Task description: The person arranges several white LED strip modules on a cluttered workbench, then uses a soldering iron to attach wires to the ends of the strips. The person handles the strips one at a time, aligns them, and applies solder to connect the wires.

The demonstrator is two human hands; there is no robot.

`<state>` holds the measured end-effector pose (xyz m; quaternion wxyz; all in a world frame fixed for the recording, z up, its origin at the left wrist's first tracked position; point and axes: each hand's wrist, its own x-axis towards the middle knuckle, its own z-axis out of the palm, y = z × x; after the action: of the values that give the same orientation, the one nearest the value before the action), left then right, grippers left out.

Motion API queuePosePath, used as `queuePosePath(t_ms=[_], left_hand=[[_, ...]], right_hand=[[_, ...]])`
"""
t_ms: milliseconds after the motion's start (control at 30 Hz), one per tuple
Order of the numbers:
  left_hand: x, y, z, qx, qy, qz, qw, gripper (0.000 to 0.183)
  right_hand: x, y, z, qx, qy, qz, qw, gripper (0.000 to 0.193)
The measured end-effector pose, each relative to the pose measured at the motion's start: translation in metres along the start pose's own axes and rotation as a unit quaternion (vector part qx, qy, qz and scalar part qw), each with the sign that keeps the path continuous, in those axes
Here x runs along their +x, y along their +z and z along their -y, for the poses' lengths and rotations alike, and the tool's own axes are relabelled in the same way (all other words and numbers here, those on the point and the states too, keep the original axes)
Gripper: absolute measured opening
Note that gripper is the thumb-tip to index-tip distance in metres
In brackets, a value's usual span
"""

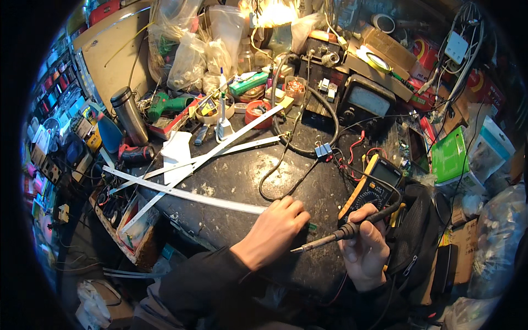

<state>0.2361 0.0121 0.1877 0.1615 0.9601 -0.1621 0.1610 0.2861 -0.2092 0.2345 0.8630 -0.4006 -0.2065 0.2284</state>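
Observation:
My left hand [278, 225] rests on the dark worktop with its fingers curled down over the right end of a long, thin white strip [190, 191]. The fingertips are partly hidden. In my right hand [366, 256] is a soldering iron [324, 238], gripped by its dark handle, its pointed tip aimed left just beside my left hand. The iron's tip is apart from the strip. Two more pale strips cross the first: a long diagonal bar [234, 135] and a shorter strip [250, 145]. A small green piece [312, 226] lies next to my left fingers.
A yellow-and-black multimeter [369, 187] lies beyond my right hand. Black cable loops around blue clips [323, 150]. At the back stand an analog meter [366, 99] and a bright lamp [275, 14]. A steel thermos [129, 115] and green drill [165, 105] stand at left.

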Motion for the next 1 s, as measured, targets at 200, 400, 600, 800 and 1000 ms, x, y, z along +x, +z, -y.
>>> queuePosePath(t_ms=[200,400,600,800,1000], left_hand=[[-0.075,-0.022,-0.036,-0.108,-0.029,-0.102,0.989,0.036],[-0.102,-0.008,-0.055,-0.069,-0.108,-0.185,0.974,0.033],[-0.102,0.001,-0.058,-0.098,-0.131,-0.203,0.965,0.042],[-0.093,-0.008,-0.054,-0.09,-0.174,-0.184,0.963,0.04],[-0.083,-0.021,-0.056,-0.104,-0.179,-0.097,0.973,0.048]], right_hand=[[-0.002,0.01,0.001,-0.106,0.035,-0.061,0.992,0.025],[0.004,0.019,-0.009,-0.262,0.058,-0.101,0.958,0.019],[0.006,0.019,-0.014,-0.327,0.066,-0.114,0.936,0.017],[0.009,0.018,-0.014,-0.332,0.061,-0.107,0.935,0.015],[0.007,0.018,-0.014,-0.313,0.069,-0.116,0.94,0.014]])
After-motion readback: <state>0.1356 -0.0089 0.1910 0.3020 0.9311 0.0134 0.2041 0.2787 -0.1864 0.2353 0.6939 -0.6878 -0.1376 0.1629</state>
